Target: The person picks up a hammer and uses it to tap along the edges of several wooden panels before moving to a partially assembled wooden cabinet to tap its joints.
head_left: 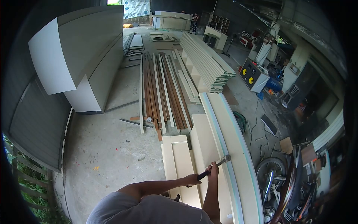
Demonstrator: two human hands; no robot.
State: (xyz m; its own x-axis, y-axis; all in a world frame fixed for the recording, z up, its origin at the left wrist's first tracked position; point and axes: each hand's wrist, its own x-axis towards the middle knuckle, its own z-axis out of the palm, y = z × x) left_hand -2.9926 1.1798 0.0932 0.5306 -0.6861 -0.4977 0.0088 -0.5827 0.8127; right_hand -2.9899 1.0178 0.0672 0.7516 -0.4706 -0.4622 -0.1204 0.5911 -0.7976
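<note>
Both hands are on one hammer (pixel 203 175), whose metal head lies over the blue-white strip along a long cream panel (pixel 238 149). My left hand (pixel 193 180) is closed round the dark handle near its lower end. Further up, close to the head, my right hand (pixel 213 170) is wrapped round the same tool. Whether the hammer head touches the panel I cannot tell. Below my hands are cream boards (pixel 181 156) and a box-like cream piece (pixel 203 138).
Brown and pale strips (pixel 153 89) lie on the floor ahead, beside stacked cream panels (pixel 205 63). A large grey cabinet (pixel 89 48) stands at the left. On the right are a motorcycle (pixel 276 179), a speaker box (pixel 253 74) and a cable.
</note>
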